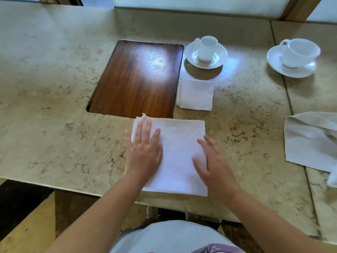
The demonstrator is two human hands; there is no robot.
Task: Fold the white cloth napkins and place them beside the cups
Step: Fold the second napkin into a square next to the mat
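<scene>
Meanwhile, both hands are lying flat on a folded white napkin [177, 152] at the stone counter's [54, 106] near edge: the left hand [144, 152] is pressing its left side, fingers [146, 128] extended near the far corner, the right hand [213, 165] its right side, fingers spread, grasping nothing. Another folded napkin [196, 94] is sitting just before a cup [207, 48].

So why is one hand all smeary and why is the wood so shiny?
In the head view the right hand is smeared by motion blur, while the left hand looks sharper on the napkin; the wooden board carries a bright patch of glare, the small cup and its saucer are washed out by strong light, and the wide lens bends the table edges.
</scene>
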